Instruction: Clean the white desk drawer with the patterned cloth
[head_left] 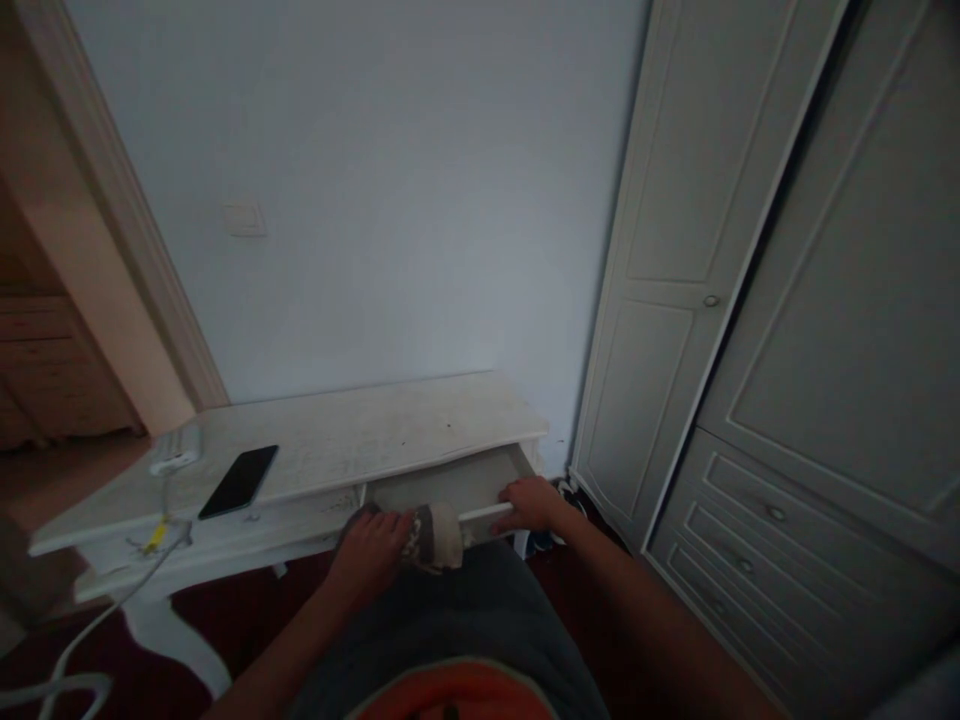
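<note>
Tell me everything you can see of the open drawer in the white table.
The drawer is white, seemingly painted wood, pulled out under the right end of the table top. Its pale inside shows no clear contents. The right hand grips its front edge; the left hand holds a grey-and-cream rolled cloth at that edge.

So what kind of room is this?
Probably a bedroom at home. A white wardrobe with panelled doors stands on the right, a white table with an open drawer sits against the wall, and a phone lies on it. The left hand holds a rolled cloth; the right hand grips the drawer.
</note>
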